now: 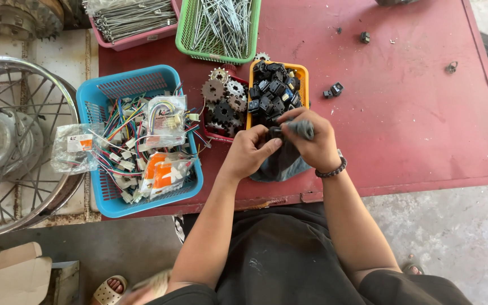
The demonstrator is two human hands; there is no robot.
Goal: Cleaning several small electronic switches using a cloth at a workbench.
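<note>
Both hands' grip was clenched: left hand (251, 149) and right hand (312, 142) pinched a small black part (276, 131) wrapped in grey cloth (280, 164), near the desk's (402, 124) front edge, beside the yellow basket (302, 73). Wiping seemed underway; finishing probably needed turning the part.

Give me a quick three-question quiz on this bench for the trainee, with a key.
1. True or false: both hands are on the dark cloth at the table's near edge.
2. Which basket holds the coloured wires: A the blue basket, B the orange basket, C the green basket?
3. What lies between the blue and orange baskets?

Key
1. True: the left hand and the right hand both grip the cloth, together with a small dark part.
2. A.
3. A pile of metal gears.
</note>
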